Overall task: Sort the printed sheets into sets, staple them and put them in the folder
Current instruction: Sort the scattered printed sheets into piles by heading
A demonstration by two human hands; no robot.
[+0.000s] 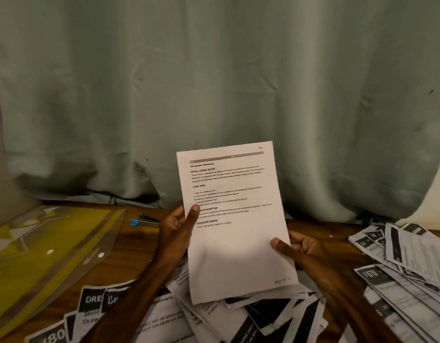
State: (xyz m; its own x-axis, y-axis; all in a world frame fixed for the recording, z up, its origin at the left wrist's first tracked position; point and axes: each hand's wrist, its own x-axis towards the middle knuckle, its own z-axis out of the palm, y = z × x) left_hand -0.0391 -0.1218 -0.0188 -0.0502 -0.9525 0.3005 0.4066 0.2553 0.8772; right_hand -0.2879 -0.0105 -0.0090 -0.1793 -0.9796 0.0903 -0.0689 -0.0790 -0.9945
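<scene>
Progress, judged from how things lie: early. At the far left of the desk [132, 248] a yellow folder [41, 246] is laid flat, and no printed sheets can be made out in it. Just to its right, toward the far edge, a blue-ended stapler [142, 220] is left lying with nothing touching it. Across the near middle a loose heap of printed sheets [164, 315] is spread unsorted, and at the right a second fanned heap [401, 258] is spread likewise. No stapled set can be picked out in either. Most of the sorting, and all of the stapling and filing, are therefore taken to remain. Grip, left side: the left hand [175, 229] is closed on the left edge of the held sheet [233, 219], thumb pressed to the printed face, fingers curled behind. The held sheet is kept upright in the middle, above the near heap. Whether it is one leaf or several cannot be told. Grip, right side: the lower right edge is pinched by the right hand [300, 246], thumb in front, fingers folded behind.
</scene>
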